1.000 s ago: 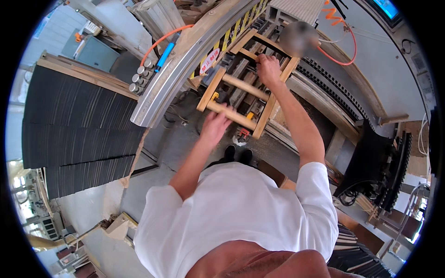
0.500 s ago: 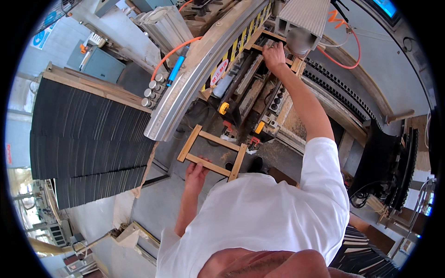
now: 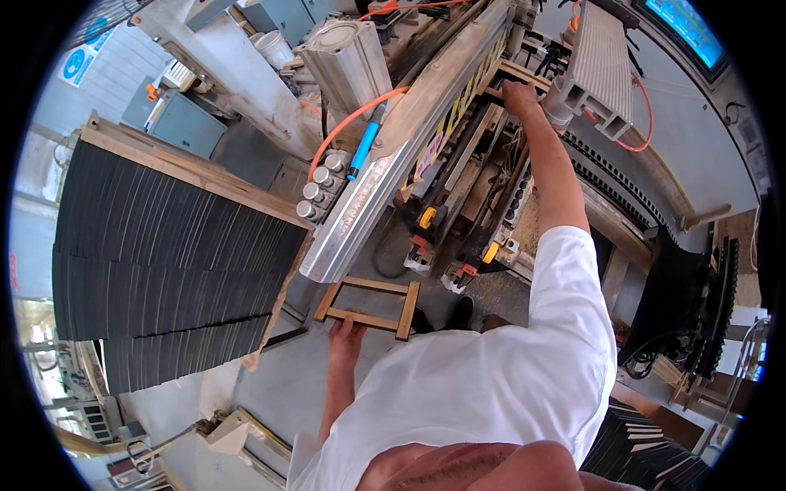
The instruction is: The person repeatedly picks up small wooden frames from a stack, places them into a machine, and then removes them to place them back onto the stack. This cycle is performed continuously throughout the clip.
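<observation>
My left hand (image 3: 346, 329) is closed on the near bar of a small wooden frame (image 3: 372, 285), made of light wooden bars joined into a rectangle with short projecting ends. It is held level in front of my body. My right arm stretches far forward into a machine, and my right hand (image 3: 519, 98) is closed at a second wooden frame (image 3: 526, 75) between the machine's rails. Its fingertips are partly hidden, and part of that frame is covered by the hand.
A long metal beam (image 3: 344, 237) crosses over the machine, with a blue pen-like tool (image 3: 364, 151) on it. An aluminium block (image 3: 602, 69) hangs right of my right hand. A tall stack of dark boards (image 3: 172, 254) stands left. Yellow knobs (image 3: 427, 217) project from the rails.
My right hand has moved farther forward along the machine. The frame in my left hand has tilted and come lower in the view, and my head view has shifted.
</observation>
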A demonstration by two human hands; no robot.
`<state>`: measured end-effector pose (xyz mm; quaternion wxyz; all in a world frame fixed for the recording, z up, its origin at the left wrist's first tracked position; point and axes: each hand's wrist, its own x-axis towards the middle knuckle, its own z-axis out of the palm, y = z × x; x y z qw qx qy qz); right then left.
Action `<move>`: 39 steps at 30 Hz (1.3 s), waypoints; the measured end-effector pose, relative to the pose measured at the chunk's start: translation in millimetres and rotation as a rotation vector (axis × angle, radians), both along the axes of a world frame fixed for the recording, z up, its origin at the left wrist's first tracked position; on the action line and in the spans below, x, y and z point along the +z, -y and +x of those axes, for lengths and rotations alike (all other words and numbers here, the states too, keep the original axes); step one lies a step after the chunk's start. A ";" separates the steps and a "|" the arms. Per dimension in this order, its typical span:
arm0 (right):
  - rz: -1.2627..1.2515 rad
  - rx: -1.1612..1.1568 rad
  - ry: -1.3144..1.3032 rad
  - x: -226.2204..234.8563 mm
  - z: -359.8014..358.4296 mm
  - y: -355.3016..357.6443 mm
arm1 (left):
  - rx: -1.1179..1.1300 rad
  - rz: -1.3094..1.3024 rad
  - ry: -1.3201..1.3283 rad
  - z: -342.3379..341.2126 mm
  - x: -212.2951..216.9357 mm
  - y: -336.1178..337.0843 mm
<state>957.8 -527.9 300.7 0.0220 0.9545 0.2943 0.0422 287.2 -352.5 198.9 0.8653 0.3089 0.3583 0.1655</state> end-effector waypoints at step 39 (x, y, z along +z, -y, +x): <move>-0.123 0.083 0.011 2.6 4.5 -7.0 | 0.328 0.662 -0.654 5.7 9.6 48.7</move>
